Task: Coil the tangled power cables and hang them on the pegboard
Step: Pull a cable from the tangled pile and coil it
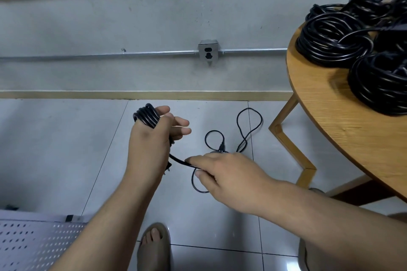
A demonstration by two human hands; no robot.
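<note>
Perforated panel (33,244), white, lower left corner, low near the floor; probably the pegboard. Nothing hangs on the part in view, so hanging looks not yet begun.

Left hand (152,138): raised, fingers loosely curled round a coil (146,115) of several turns of black cable looped over it.

Right hand (229,174): thumb and forefinger pinch the free run of the same cable, just beside and below the left hand.

Loose tail (250,125): slack loops on the floor tiles, between the hands and the desk leg, with the connector end among them. Judgement: this cable is partly wound, with several turns left to take up.

Desk (330,138), right: several black bundles (330,46) piled on it, coiled, plugs sticking up at the far edge. Judgement: coiling is mostly done; these wait for hanging.

Writing: none readable anywhere. The wall socket (208,51) shows no legible marking, and no brands are visible.
</note>
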